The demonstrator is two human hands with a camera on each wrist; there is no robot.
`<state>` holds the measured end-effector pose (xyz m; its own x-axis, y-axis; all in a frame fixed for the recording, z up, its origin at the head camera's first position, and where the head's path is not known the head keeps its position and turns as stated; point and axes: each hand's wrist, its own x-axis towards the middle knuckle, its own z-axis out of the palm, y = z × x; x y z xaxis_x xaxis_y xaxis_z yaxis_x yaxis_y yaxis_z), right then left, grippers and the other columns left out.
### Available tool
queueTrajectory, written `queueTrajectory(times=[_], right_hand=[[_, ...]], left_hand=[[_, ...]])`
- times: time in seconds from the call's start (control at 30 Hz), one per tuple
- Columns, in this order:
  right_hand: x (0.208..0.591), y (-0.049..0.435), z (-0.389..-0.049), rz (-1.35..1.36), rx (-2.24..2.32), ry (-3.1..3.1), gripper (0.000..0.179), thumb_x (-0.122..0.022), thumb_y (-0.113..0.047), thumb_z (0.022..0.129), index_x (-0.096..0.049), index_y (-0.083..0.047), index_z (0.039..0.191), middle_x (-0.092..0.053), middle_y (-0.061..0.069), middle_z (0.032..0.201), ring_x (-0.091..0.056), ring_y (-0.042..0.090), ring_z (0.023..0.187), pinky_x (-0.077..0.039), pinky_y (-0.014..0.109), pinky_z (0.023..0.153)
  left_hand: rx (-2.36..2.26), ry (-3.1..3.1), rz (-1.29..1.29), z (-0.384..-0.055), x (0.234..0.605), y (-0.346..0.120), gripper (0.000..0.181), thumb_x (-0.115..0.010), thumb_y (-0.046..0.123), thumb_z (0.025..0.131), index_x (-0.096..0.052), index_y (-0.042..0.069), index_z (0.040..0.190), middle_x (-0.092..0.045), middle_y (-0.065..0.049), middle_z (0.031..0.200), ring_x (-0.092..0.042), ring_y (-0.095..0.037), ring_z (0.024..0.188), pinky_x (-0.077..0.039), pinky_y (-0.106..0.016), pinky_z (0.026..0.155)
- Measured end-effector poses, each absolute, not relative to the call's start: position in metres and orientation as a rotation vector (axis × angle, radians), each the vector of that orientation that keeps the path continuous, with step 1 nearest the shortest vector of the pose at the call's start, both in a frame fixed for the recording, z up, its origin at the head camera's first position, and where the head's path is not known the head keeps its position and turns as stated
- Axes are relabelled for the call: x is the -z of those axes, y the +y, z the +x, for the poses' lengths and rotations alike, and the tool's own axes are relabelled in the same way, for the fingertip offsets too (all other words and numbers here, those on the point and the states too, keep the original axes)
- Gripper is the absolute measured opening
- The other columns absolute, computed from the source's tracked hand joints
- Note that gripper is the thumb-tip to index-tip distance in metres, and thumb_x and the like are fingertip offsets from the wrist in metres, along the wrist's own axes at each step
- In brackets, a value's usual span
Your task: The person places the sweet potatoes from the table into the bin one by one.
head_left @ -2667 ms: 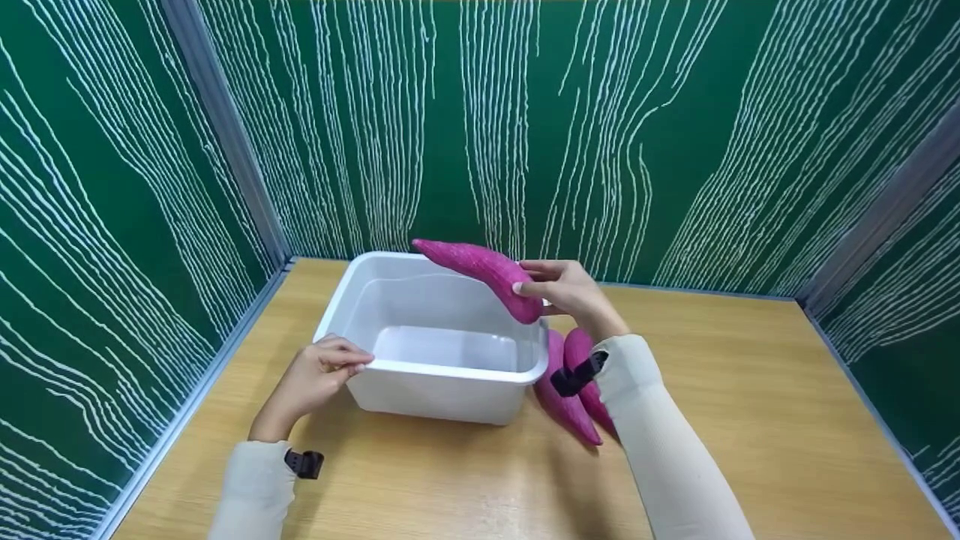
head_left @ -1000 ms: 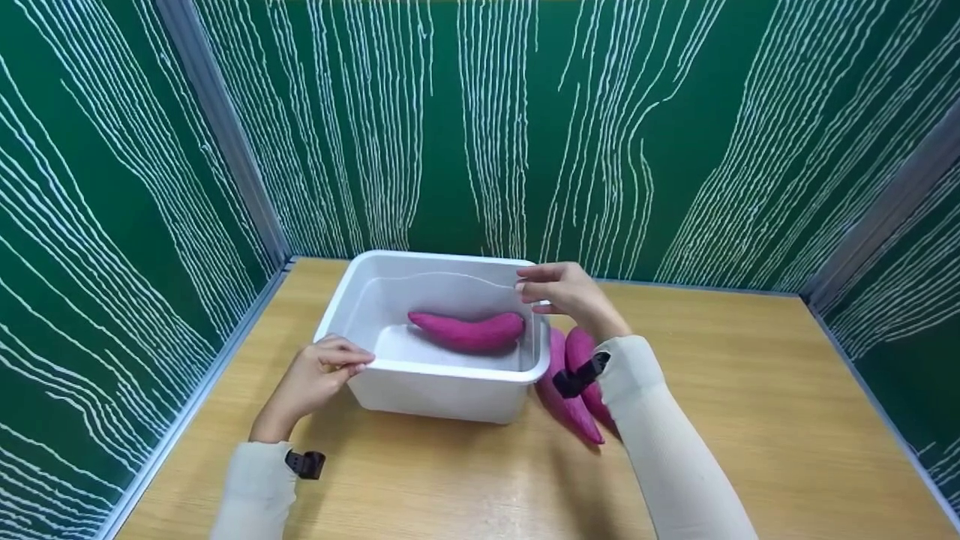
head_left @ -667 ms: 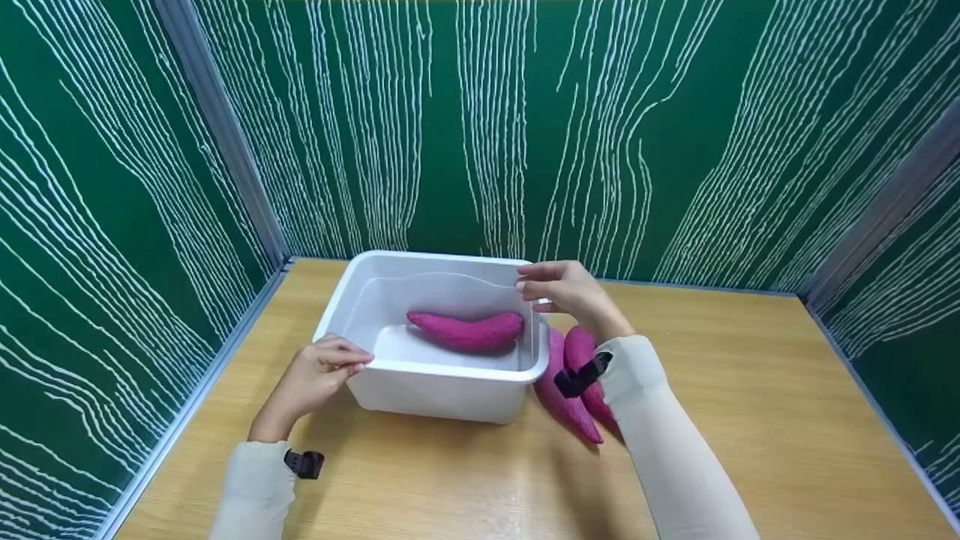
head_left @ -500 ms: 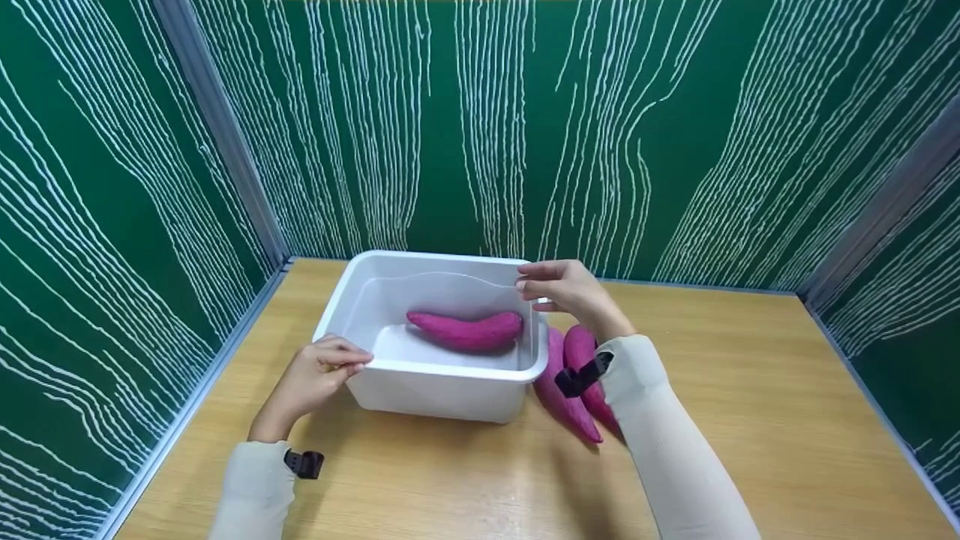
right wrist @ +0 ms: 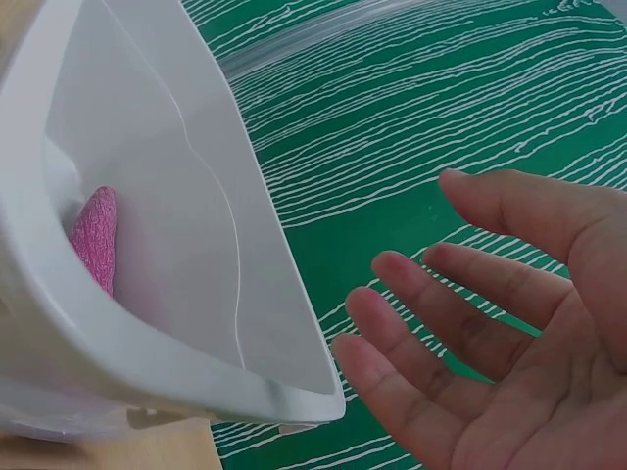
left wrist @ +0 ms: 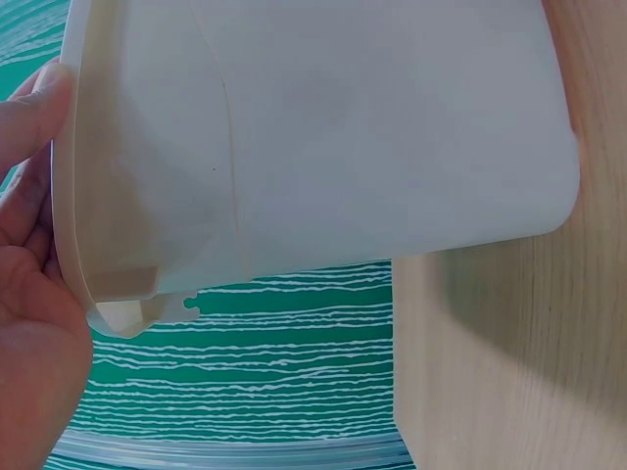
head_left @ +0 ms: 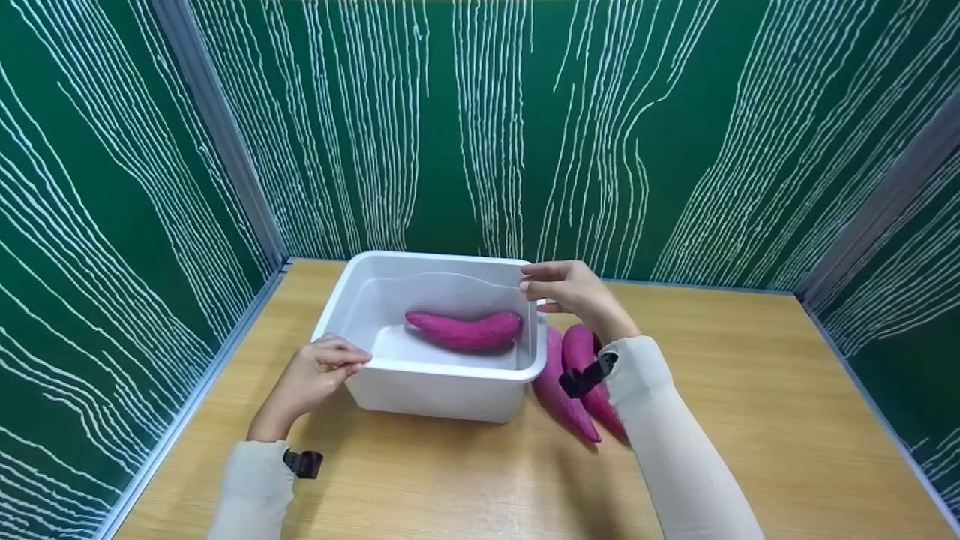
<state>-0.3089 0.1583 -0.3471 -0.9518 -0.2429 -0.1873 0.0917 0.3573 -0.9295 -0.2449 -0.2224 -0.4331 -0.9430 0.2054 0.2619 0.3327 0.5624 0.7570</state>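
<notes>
A white plastic tub [head_left: 442, 394] stands on the table with one purple sweet potato [head_left: 466, 332] lying in it. My left hand [head_left: 319, 375] pinches the tub's rim at the front left corner; the left wrist view shows the thumb and fingers on either side of the rim. Above the tub's right edge is my right hand [head_left: 574, 294], holding nothing. Its fingers are spread and relaxed in the right wrist view, close to the rim. Two more sweet potatoes, a near one [head_left: 556, 386] and another [head_left: 579, 347], lie side by side right of the tub, the latter partly hidden by the right forearm.
The wooden table [head_left: 757, 405] is walled at the back and sides by green panels [head_left: 585, 135] with white wavy lines. Grey posts [head_left: 217, 120] stand at the back corners. A black camera is strapped to each wrist.
The sweet potato that my right hand held over the tub now lies inside, and that hand has let go, its fingers apart. My left hand stays at the rim.
</notes>
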Motion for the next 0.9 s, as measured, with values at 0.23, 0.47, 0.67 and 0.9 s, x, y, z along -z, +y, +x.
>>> queueTrajectory(times=[0.23,0.47,0.67,0.9], right_hand=[[0.348,0.161,-0.308,-0.141,1.654,2.328,0.051,-0.07,-0.026,0.086,-0.056,-0.01,0.133,-0.06,0.014,0.131,-0.058,0.029,0.119,-0.048,0.04,0.099],[0.351,0.163,-0.308,-0.141,1.661,2.334,0.054,-0.071,-0.026,0.086,-0.054,-0.007,0.134,-0.061,0.012,0.129,-0.059,0.028,0.117,-0.05,0.038,0.096],[0.354,0.167,-0.308,-0.116,1.666,2.328,0.052,-0.071,-0.027,0.086,-0.055,-0.009,0.133,-0.06,0.012,0.131,-0.056,0.031,0.121,-0.049,0.04,0.098],[0.359,0.174,-0.307,-0.12,1.666,2.336,0.055,-0.071,-0.029,0.086,-0.054,-0.008,0.134,-0.059,0.011,0.132,-0.055,0.029,0.121,-0.049,0.04,0.097]], left_hand=[[1.333,-2.61,-0.514,-0.246,0.433,-0.223,0.018,-0.07,-0.003,0.082,-0.077,0.007,0.096,-0.071,0.001,0.093,-0.059,-0.016,0.094,-0.048,-0.021,0.086],[1.338,-2.611,-0.506,-0.246,0.434,-0.223,0.02,-0.069,-0.002,0.083,-0.078,0.011,0.095,-0.071,0.001,0.094,-0.059,-0.016,0.095,-0.048,-0.022,0.086],[1.342,-2.635,-0.476,-0.245,0.435,-0.223,0.022,-0.069,-0.003,0.084,-0.078,0.014,0.096,-0.071,0.001,0.094,-0.059,-0.016,0.095,-0.049,-0.021,0.086],[1.321,-2.657,-0.45,-0.246,0.434,-0.223,0.02,-0.068,-0.002,0.084,-0.077,0.01,0.097,-0.07,0.001,0.095,-0.059,-0.016,0.096,-0.049,-0.026,0.09]])
